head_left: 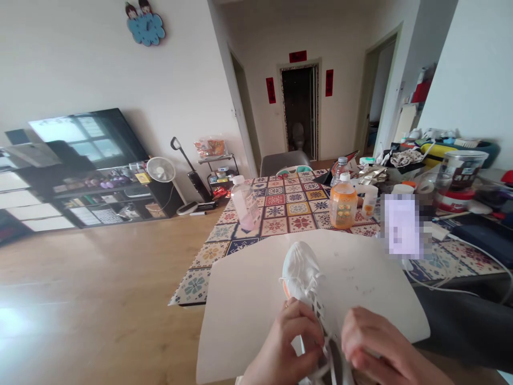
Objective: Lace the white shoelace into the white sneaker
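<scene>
Left hand [284,342] clamps a white sneaker [300,272], right hand [382,347] curls by laces [326,342], grip unclear.

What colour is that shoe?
The shoe is white, seen best in the head view.

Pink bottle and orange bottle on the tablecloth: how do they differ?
The pink bottle holds pale pink liquid, while the orange bottle holds orange liquid. The pink bottle looks slimmer than the stouter orange bottle, and stands further left. Both have white caps and stand on the patterned tablecloth.
</scene>
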`<state>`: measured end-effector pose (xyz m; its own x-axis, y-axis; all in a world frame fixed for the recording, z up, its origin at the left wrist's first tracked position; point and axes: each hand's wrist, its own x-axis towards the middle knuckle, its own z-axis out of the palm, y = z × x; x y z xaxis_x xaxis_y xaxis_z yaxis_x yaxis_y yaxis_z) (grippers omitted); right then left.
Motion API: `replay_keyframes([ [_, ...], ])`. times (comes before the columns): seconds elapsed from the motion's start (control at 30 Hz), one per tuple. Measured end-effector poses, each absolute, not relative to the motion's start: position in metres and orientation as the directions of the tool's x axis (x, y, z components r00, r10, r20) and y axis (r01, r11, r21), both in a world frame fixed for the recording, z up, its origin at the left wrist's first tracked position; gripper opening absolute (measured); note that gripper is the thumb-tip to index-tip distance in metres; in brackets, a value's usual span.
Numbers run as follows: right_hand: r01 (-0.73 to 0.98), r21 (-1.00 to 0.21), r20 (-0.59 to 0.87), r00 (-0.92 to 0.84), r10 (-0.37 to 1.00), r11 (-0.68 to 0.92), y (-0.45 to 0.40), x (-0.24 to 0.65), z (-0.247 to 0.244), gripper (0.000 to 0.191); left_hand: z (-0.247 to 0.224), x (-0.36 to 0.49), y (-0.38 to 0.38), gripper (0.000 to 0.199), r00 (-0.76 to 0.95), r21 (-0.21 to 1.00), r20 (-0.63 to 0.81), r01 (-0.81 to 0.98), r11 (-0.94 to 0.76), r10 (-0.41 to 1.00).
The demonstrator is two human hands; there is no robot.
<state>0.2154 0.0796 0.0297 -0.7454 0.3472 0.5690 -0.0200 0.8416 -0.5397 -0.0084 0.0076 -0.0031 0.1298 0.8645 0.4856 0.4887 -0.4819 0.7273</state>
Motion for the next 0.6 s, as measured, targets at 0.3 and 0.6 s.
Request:
replay_keyframes([
  [0.3, 0.070, -0.399, 0.531, -0.796, 0.293, 0.914, 0.086, 0.188, 0.008, 0.014, -0.001, -0.014, 0.007, 0.030, 0.227, 0.787, 0.435, 0.374, -0.490, 0.871],
  [0.6, -0.269, -0.774, 0.461, -0.860, 0.218, 0.574, 0.082, 0.213, 0.031, 0.030, 0.004, -0.022, -0.007, 0.059, 0.295, 0.849, 0.517, -0.059, -0.525, 0.803],
])
